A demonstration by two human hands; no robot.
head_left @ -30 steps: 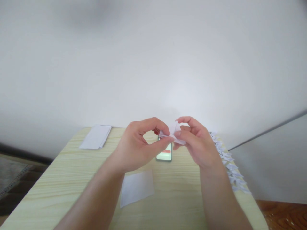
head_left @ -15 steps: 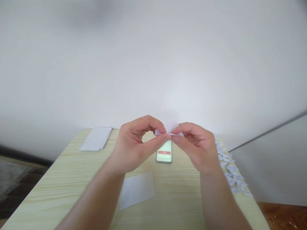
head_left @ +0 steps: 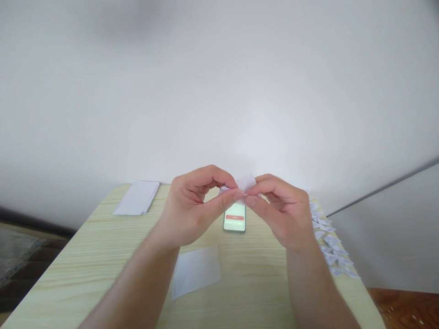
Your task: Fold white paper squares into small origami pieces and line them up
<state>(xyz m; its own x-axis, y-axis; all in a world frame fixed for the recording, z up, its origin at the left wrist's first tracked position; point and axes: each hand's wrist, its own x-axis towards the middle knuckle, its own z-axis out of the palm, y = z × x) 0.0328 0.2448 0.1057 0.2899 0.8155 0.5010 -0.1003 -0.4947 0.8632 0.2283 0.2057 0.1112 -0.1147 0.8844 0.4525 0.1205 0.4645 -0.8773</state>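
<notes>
Between my two hands is a small folded piece of white paper (head_left: 245, 182), held up above the table. My left hand (head_left: 197, 210) pinches its left part between thumb and index finger. On the other side, my right hand (head_left: 283, 208) pinches the right part in the same way, and the thumb tips nearly meet. A pale flap of the paper sticks up behind the fingertips; its lower folds are mostly hidden. Below the hands a phone (head_left: 234, 224) lies on the table with its screen lit. A flat sheet of white paper (head_left: 197, 270) rests nearer to me, beside my left forearm.
A stack of white paper (head_left: 137, 198) lies at the table's far left corner. Along the right edge are several folded white paper pieces (head_left: 334, 249) in a row. The light wood table (head_left: 254, 283) stands against a white wall (head_left: 219, 91).
My right hand has shifted its grip, its index finger coming down to pinch the paper beside the left fingertips. Since half a second ago the paper has tilted slightly.
</notes>
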